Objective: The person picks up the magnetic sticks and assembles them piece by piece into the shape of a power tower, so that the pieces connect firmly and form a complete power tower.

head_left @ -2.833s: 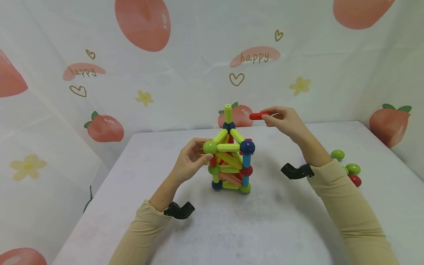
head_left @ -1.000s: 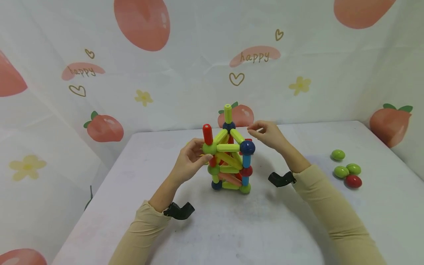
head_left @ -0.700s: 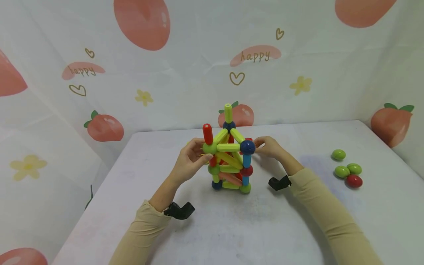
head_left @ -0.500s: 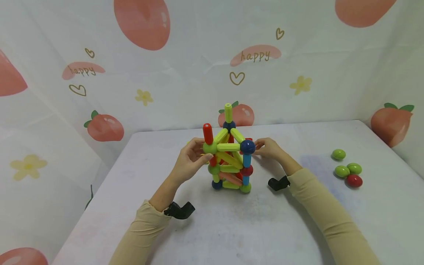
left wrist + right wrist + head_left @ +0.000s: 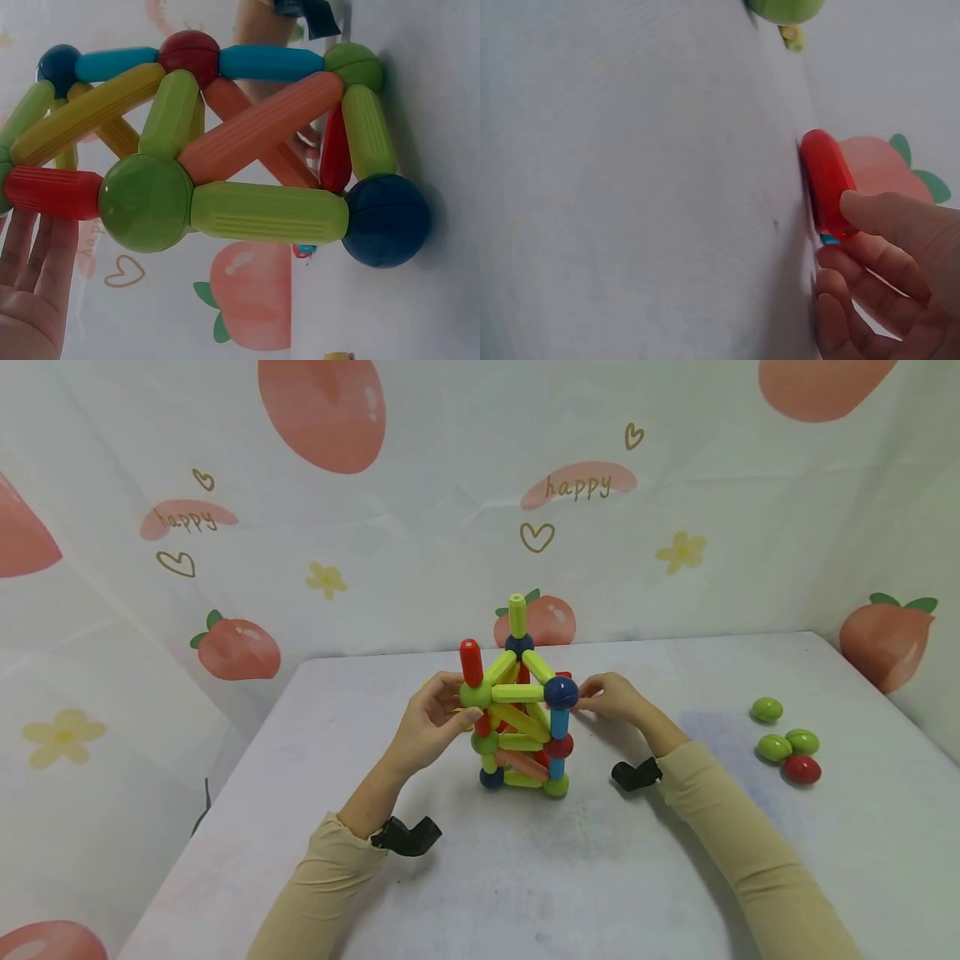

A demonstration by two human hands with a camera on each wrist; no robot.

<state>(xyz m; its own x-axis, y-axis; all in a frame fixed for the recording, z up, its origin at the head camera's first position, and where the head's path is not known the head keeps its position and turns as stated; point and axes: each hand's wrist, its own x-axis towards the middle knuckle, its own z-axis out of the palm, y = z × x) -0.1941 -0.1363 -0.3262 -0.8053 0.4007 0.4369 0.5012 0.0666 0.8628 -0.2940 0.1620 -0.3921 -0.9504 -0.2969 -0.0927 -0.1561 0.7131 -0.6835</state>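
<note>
A tower of magnetic rods and balls (image 5: 517,694) stands on the table, yellow-green, blue, red, orange and navy. From its top left ball a red rod (image 5: 471,662) points up; a yellow-green rod (image 5: 517,616) rises from the navy ball at the back. My left hand (image 5: 432,724) grips the tower's upper left corner, thumb and fingers about the green ball; in the left wrist view its fingers lie by a red rod (image 5: 54,193). Beyond the tower's right side, my right hand (image 5: 611,697) pinches another red rod (image 5: 827,180) low at the table surface.
Three green balls (image 5: 773,748) and a red ball (image 5: 802,769) lie on the table (image 5: 675,893) at the right. Some yellow pieces (image 5: 792,37) show past the tower in the right wrist view. A printed cloth (image 5: 420,543) hangs behind the table.
The red rod that my right hand held in the air now stands on the top left green ball. My right hand has moved down behind the tower to another red rod. My left hand stays put.
</note>
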